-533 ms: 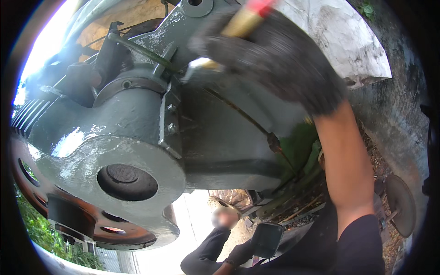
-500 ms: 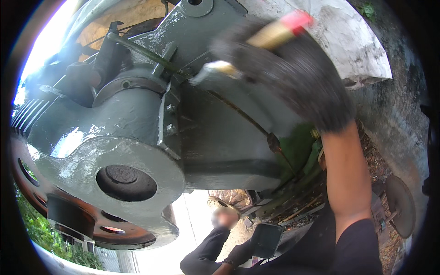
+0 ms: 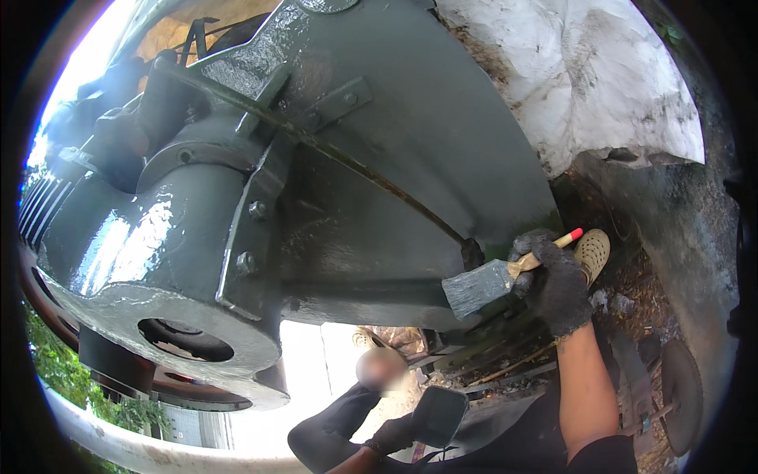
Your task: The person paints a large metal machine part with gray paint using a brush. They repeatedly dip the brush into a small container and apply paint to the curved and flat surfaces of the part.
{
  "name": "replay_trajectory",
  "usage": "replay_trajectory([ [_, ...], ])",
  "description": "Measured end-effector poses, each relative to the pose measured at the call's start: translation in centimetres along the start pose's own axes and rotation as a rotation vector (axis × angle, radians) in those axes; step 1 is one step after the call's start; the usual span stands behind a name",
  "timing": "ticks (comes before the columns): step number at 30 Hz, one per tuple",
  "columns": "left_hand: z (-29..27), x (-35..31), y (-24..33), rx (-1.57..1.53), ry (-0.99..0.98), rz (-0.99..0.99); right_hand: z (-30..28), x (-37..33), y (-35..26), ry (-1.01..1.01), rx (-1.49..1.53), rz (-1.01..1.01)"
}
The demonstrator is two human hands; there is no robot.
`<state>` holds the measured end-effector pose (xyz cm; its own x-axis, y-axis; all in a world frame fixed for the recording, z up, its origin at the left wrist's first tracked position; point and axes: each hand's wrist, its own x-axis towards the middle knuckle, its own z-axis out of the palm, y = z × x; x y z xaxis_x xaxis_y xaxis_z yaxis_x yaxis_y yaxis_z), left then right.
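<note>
My right hand (image 3: 559, 291), in a dark glove, grips a flat paintbrush (image 3: 478, 289) by its wooden, red-tipped handle. Grey-green paint coats the bristles, which point left beside the lower corner of a large curved metal panel (image 3: 426, 126); whether they touch it I cannot tell. Low in the middle, my gloved left hand (image 3: 392, 436) holds a squarish dark container (image 3: 439, 415) by its side. Glossy grey-green covers the panel and the round housing (image 3: 118, 237) at left. A thin rod (image 3: 355, 166) slants across the panel to a dark knob (image 3: 472, 253) near the brush.
A crumpled white sheet (image 3: 584, 79) lies at upper right along a stained wall (image 3: 687, 229). A rusty disc (image 3: 681, 397) stands at lower right, near leaf litter. My clog (image 3: 593, 254) is just behind the brush hand. A dark wheel (image 3: 114, 359) sits under the housing.
My right hand has swung down from the upper panel to its lower right corner, carrying the paintbrush. My view has shifted slightly; the left hand still holds the container.
</note>
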<state>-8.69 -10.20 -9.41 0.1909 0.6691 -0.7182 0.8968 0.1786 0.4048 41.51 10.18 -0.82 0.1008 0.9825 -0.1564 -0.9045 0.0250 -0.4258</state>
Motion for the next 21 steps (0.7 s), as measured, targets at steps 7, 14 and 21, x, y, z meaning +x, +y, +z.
replay_trajectory([
  [7,-2.8,-0.3,4.5,-0.044,-0.092,-0.145,-2.6,-0.5,-3.1,-0.064,-0.138,-0.159],
  [14,-6.0,-0.6,13.8,-0.193,-0.061,-0.155,-4.7,-2.4,-3.3,-0.317,-0.951,-0.388],
  [21,-9.0,-0.5,20.9,0.023,0.071,-0.127,-0.8,-4.6,2.8,-0.67,-1.254,-0.396],
])
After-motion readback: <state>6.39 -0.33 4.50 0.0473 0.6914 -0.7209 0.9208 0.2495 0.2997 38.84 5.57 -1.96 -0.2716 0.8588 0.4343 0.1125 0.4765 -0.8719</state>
